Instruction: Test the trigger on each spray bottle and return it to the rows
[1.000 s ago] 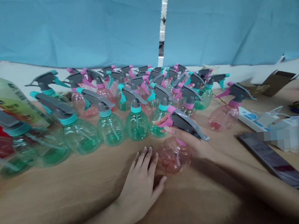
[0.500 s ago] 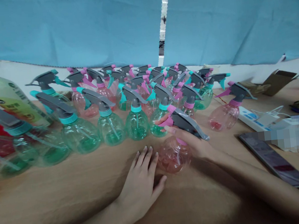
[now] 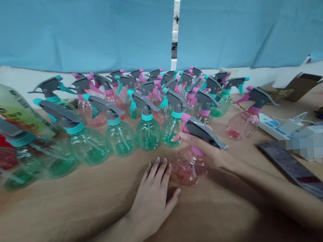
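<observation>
On the table (image 3: 101,206), between the hands, pink bottle (image 3: 187,171): seems to rest on its base, its grey spray head (image 3: 199,128) slanting toward the right arm.
Right hand (image 3: 214,154): wrapped round the neck, fingers curled forward by the trigger; whether they squeeze it, I cannot tell.
Left hand (image 3: 152,190): flat on the table, fingers slightly spread, just beside the bottle; contact is unclear.
Step in hand: judging by the grip, steadying or working the spray head.
Next move: either pulling the trigger or shifting the bottle would call for a firm neck grip and the left hand kept clear.
Green bottles (image 3: 148,135): lined up just behind.
Second pink bottle (image 3: 243,124): standing to the right, near a power strip (image 3: 273,126) and phone (image 3: 297,170).
</observation>
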Demonstrator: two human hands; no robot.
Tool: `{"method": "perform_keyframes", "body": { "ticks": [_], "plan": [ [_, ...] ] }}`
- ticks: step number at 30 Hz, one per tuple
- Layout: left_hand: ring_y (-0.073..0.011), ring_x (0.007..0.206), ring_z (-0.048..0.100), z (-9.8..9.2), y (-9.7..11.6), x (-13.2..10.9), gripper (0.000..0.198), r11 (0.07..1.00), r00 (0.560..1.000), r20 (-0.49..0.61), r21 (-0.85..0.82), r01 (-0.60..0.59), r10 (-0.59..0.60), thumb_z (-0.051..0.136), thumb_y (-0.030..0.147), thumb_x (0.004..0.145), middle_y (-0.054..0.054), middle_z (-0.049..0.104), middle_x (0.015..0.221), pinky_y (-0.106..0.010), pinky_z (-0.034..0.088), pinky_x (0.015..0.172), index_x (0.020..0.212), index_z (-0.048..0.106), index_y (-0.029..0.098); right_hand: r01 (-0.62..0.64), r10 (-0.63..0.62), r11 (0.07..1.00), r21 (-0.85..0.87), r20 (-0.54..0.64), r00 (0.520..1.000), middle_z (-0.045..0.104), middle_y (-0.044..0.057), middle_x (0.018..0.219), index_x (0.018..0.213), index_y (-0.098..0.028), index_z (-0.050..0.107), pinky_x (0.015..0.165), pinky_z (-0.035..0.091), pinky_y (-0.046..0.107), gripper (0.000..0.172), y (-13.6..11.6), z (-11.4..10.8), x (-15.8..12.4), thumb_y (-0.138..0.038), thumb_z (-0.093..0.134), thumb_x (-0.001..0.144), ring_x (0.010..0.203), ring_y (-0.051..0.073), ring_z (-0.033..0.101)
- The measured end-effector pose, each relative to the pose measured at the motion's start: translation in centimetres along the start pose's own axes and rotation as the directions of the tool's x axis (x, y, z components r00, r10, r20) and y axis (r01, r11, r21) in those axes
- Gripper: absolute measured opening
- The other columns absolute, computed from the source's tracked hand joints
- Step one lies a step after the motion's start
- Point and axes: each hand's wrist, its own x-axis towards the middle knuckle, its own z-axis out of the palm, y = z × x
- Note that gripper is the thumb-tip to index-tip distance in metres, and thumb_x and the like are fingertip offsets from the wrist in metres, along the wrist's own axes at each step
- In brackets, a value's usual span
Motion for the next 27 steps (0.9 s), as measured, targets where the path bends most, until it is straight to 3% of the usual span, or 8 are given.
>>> {"method": "perform_keyframes", "body": {
  "ticks": [5,14,22,27],
  "plan": [
    [-0.0323,0.131,0.039,-0.08,-0.03,-0.03,0.056,1.000,1.000,0.017,-0.010,-0.003,0.003,0.049,0.042,0.091,-0.017,0.046,0.140,-0.049,0.034,0.105,0.132,0.048,0.004,-0.015,0.012,0.999,-0.044,-0.071,0.997,0.044,-0.004,0.063,0.071,-0.024,0.054,0.063,0.040,0.029,0.023,0.28,0.11,-0.20,-0.041,0.059,0.085,0.062,0.014,0.046],
    [-0.0314,0.132,0.038,-0.15,-0.01,0.02,0.055,0.999,1.000,0.026,-0.052,0.000,0.001,0.048,0.040,0.092,-0.014,0.048,0.139,-0.050,0.032,0.106,0.134,0.046,0.005,-0.026,0.022,0.997,-0.075,-0.048,0.999,0.057,-0.002,0.067,0.077,-0.026,0.061,0.065,0.046,0.031,0.021,0.14,0.12,-0.62,-0.044,0.057,0.085,0.070,0.017,0.057],
    [-0.0330,0.131,0.037,-0.41,0.10,0.06,0.054,0.999,0.999,0.049,-0.038,0.006,-0.004,0.050,0.039,0.091,-0.015,0.048,0.139,-0.051,0.033,0.105,0.132,0.048,0.004,0.062,-0.060,0.996,0.063,-0.023,0.998,0.067,0.002,0.100,0.092,-0.024,0.066,0.088,0.047,0.037,0.017,-0.02,0.67,-0.27,-0.039,0.060,0.084,0.093,0.019,0.062],
    [-0.0332,0.132,0.037,-0.49,0.14,0.00,0.053,0.999,0.999,0.039,-0.045,0.001,0.000,0.050,0.039,0.091,-0.016,0.049,0.138,-0.052,0.033,0.105,0.131,0.048,0.004,0.045,-0.042,0.995,0.093,-0.032,0.999,0.070,0.003,0.102,0.093,-0.025,0.068,0.094,0.047,0.042,0.020,-0.26,0.95,-0.20,-0.039,0.066,0.079,0.100,0.021,0.064]
  ]
}}
